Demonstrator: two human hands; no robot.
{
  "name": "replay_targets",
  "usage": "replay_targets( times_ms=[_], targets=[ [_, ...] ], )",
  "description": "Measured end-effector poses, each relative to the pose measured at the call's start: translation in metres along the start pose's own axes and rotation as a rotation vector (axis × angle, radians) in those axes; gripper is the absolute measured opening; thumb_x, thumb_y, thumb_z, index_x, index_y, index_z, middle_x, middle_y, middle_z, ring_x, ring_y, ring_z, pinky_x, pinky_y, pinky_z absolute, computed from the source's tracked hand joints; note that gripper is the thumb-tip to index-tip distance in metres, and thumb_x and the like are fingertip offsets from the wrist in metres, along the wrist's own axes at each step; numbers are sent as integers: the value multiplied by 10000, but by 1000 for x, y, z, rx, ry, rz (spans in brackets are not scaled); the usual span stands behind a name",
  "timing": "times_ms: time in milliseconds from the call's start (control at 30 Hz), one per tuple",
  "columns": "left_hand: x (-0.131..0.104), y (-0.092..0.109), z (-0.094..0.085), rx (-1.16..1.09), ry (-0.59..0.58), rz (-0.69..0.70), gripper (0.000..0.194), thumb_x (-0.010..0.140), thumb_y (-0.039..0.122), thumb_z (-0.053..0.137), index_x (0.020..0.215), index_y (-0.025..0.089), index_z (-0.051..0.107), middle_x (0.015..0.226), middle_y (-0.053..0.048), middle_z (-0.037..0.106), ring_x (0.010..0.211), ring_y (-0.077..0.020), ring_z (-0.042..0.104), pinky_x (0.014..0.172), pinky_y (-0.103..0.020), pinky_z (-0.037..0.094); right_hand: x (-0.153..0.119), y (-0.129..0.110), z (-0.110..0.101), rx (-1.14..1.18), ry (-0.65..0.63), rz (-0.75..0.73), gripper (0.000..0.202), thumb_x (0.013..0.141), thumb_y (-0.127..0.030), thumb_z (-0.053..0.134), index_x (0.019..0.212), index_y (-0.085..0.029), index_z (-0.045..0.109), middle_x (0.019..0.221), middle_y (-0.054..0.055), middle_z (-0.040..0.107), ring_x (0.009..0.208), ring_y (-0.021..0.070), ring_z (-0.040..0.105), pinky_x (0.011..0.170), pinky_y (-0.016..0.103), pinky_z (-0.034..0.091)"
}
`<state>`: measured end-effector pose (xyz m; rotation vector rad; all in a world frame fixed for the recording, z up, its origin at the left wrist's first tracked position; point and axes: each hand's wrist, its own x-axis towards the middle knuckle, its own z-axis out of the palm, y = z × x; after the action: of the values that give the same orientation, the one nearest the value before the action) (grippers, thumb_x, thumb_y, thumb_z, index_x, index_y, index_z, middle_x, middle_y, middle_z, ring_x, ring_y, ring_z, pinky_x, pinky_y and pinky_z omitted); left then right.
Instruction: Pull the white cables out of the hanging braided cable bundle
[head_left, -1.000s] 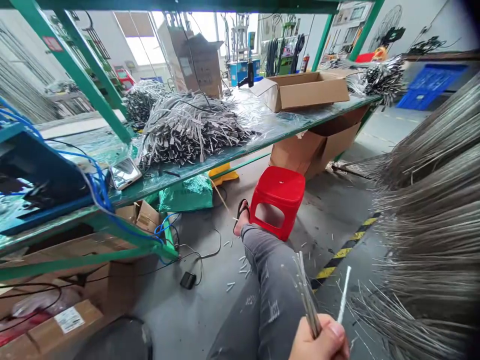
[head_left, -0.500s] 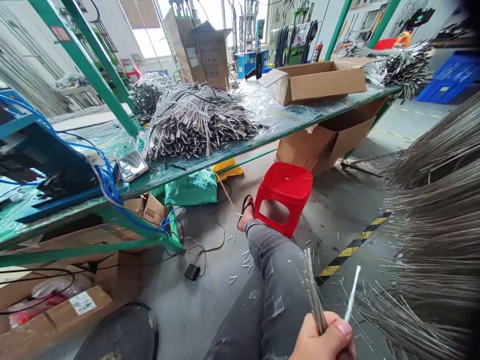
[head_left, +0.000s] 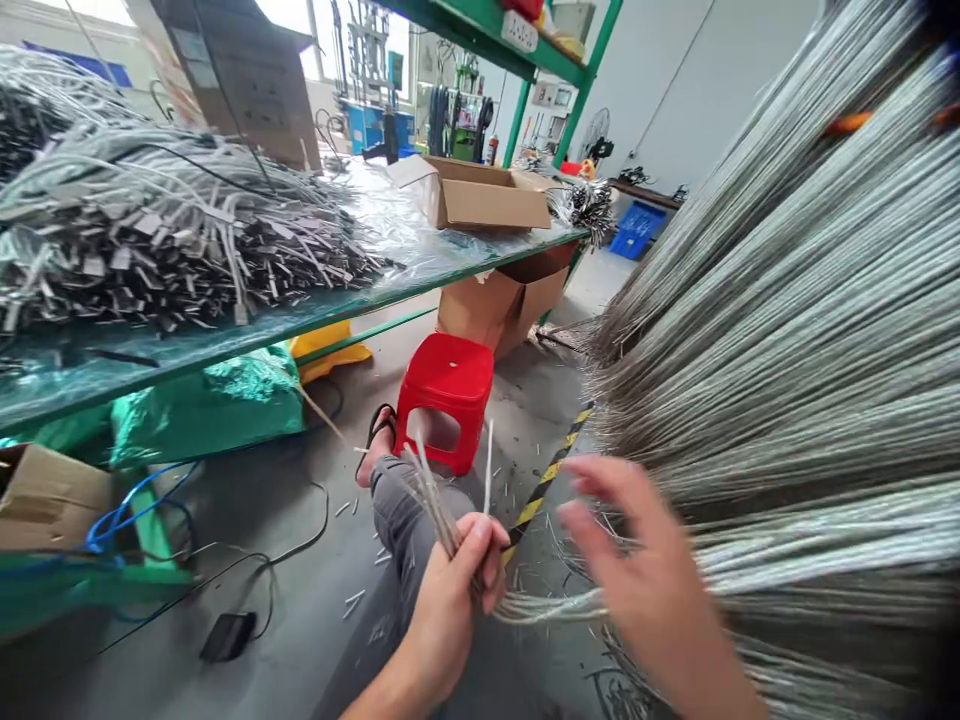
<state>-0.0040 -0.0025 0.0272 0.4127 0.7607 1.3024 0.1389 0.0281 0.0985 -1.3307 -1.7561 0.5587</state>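
My left hand is closed around a small bunch of thin silvery cables. Their cut ends point upward from the fist, with a single paler end standing apart from the others. Below the fist, the lengths of cable curve off toward the right. My right hand, smeared by motion, is raised beside them with thumb and fingers apart and nothing visible between them. Behind it hangs a thick mass of long silvery cables that fills the right side.
A red stool stands by my foot. Leftward runs a green-edged bench bearing a heap of grey cables with flat ends and an open cardboard box. Short offcuts, a black pedal and striped tape are on the floor.
My view has swung right, bringing more of the hanging cables into sight. My right hand has come into view. My left hand still grips the bunch, now nearer the middle.
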Motion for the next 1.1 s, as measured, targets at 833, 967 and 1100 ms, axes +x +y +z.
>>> replay_targets(
  times_ms=[833,967,1100],
  targets=[
    [44,-8,-15,337,1,-33,435,674,567,757,827,161,725,657,-15,641,651,-174,565,585,-237,464,-59,21,58,-306,-271,374,167,917,-292,565,927,-290,731,858,5,772,751,203,712,563,263,324],
    [44,-11,-3,327,-72,-42,395,733,522,732,850,146,735,645,-13,610,646,-166,544,593,-238,445,-60,25,52,-233,-251,402,194,942,-289,542,972,-269,732,850,20,766,731,193,697,587,250,343],
    [41,-9,-6,302,-73,-6,334,788,446,710,958,160,733,717,-19,644,718,-168,572,693,-243,465,-55,28,56,-175,-234,418,256,973,-302,485,1000,-274,738,878,37,768,762,214,705,607,255,364]
  ],
)
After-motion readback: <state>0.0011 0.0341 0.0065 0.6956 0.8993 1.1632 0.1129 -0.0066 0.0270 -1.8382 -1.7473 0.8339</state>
